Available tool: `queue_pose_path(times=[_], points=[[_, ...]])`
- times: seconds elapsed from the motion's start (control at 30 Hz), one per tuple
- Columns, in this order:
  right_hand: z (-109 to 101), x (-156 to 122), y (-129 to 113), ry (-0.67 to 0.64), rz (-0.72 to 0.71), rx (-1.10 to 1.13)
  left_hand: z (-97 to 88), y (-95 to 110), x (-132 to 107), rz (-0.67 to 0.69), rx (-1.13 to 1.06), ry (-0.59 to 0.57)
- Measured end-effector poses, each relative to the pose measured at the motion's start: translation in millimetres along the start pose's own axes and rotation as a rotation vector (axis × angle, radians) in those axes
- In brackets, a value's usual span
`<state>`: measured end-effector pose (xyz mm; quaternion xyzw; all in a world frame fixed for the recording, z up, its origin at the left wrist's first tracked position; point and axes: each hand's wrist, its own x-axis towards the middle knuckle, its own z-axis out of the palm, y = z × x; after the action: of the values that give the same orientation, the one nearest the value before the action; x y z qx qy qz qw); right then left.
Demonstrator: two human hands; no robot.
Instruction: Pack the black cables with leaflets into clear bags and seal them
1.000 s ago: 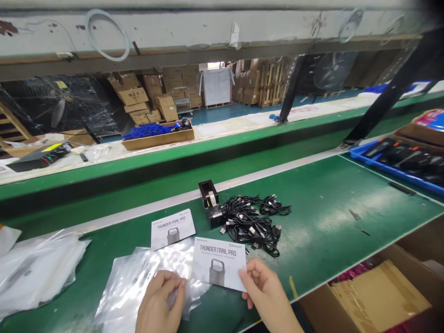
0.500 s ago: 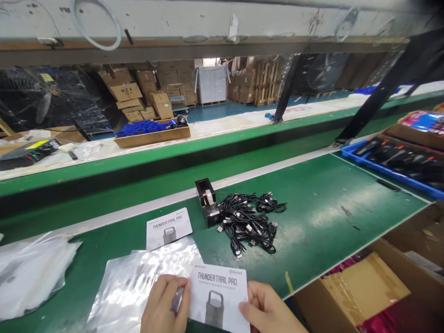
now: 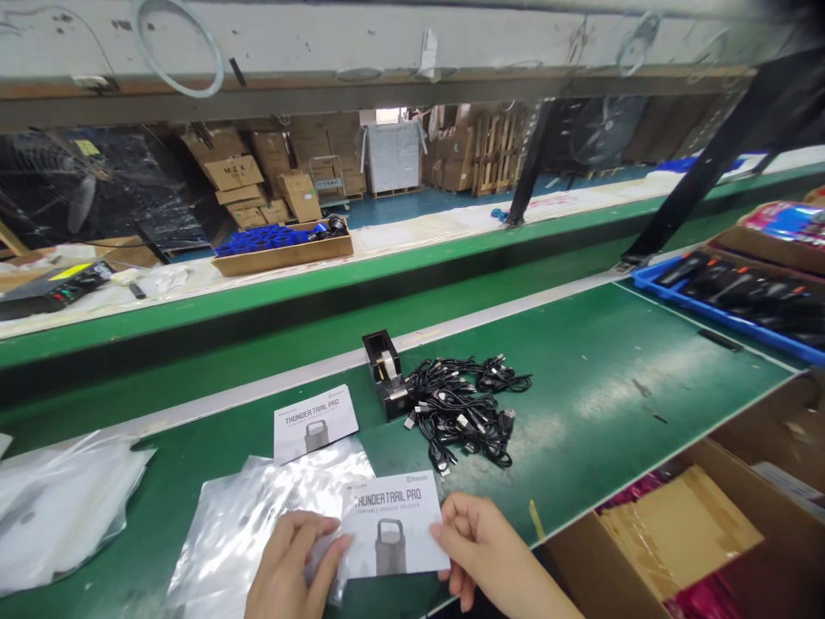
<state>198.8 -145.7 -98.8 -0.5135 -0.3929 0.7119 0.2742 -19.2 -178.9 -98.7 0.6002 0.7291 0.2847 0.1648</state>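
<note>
My right hand (image 3: 480, 546) pinches the right edge of a white leaflet (image 3: 390, 533) printed "Thunder Trail Pro" with a grey speaker picture. My left hand (image 3: 290, 563) rests on a clear plastic bag (image 3: 251, 524) lying flat on the green bench, its fingertips at the leaflet's left edge, where the leaflet meets the bag's side. A second identical leaflet (image 3: 314, 421) lies flat just behind the bag. A pile of black cables (image 3: 467, 408) and a black tape dispenser (image 3: 385, 374) sit further back.
More clear bags (image 3: 58, 503) lie at the far left. An open cardboard box (image 3: 683, 533) stands below the bench edge at right. A blue tray (image 3: 728, 297) of dark items sits far right. A green conveyor (image 3: 322, 301) runs behind.
The leaflet has moved left and nearer, from over the bench beside the bag to the bag's right edge. Both hands stayed low at the bench's front edge.
</note>
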Motion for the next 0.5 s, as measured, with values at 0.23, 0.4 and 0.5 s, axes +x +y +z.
queue_pose_path(times=[0.23, 0.4, 0.5], points=[[0.8, 1.0, -0.6, 0.033, -0.002, -0.006, -1.0, 0.1, 3.9, 0.025, 0.017, -0.099], [6.3, 0.1, 1.3, 0.004, 0.002, 0.018, -4.2, 9.2, 1.8, 0.075, -0.07, -0.073], [14.3, -1.0, -3.2, -0.068, -0.01, 0.041, -3.5, 14.9, 0.1, 0.09, -0.119, -0.05]])
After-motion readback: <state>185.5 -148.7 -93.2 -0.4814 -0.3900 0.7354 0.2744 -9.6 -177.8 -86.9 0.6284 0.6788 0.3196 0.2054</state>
